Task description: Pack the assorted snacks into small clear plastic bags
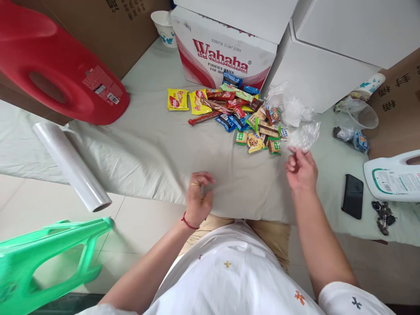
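My right hand (302, 170) pinches the edge of a crumpled clear plastic bag (305, 136), just right of a pile of wrapped snacks. My left hand (199, 199) rests near the cloth's front edge, its fingers loosely bent and apart with nothing in them. The pile holds several small packs: yellow packets (177, 99), red-brown stick wrappers (204, 118), blue packets (225, 123) and green-edged biscuit packs (268, 129). More crumpled clear bags (292, 107) lie behind the bag I hold.
A Wahaha carton (223, 52) stands behind the snacks, with a paper cup (164, 30) at its left. A red jug (108, 87) and a plastic film roll (72, 166) are left. On the right lie a phone (352, 197), keys (383, 216) and a white bottle (393, 175). A green stool (88, 249) stands below.
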The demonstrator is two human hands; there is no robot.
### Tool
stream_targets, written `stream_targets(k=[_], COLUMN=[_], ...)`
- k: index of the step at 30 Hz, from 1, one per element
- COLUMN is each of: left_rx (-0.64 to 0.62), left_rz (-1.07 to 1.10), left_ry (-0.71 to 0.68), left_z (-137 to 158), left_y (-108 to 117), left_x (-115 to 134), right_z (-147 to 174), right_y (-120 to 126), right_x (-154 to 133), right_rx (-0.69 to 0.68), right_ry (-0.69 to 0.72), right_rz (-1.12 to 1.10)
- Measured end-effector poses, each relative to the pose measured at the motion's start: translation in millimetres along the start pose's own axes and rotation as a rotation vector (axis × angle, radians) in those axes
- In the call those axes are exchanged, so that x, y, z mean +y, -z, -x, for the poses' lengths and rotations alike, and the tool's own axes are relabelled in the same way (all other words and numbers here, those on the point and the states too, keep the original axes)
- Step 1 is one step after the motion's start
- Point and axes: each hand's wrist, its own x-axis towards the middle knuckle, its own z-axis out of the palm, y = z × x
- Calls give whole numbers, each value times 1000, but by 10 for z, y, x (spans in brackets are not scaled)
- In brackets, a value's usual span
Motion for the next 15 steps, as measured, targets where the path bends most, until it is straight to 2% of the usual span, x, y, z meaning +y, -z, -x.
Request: stream_targets(k=[2, 5, 7, 9, 10, 12, 13, 15], left_rx=[-174, -377, -466, -574, -638, -719, -704, -570], left_rz=[227, 535, 717, 864, 913, 956, 953, 923], left_ry=[177, 584, 869, 1065, 1114, 1106, 1070, 984], left_z=[33, 6, -47, -106, -133, -173, -187, -206], left_y=[-148, -367, -490, -588, -627, -682, -698, -708], left_x=[164, 366, 449, 491, 500, 498, 490, 467], right_z=[361, 798, 997, 1121, 1157, 1189, 1190, 1173], right_y=[28, 17, 2, 2, 11, 50, 77, 144], right_x=[252, 536, 649, 713, 732, 753, 755, 749], right_rx=[-7, -36, -102, -179, -210, -229, -213, -143], right_ry=[1, -10, -84, -179, -219, -270, -276, -250], right_rz=[-77, -175, -216, -243, -247, -234, -224, -208])
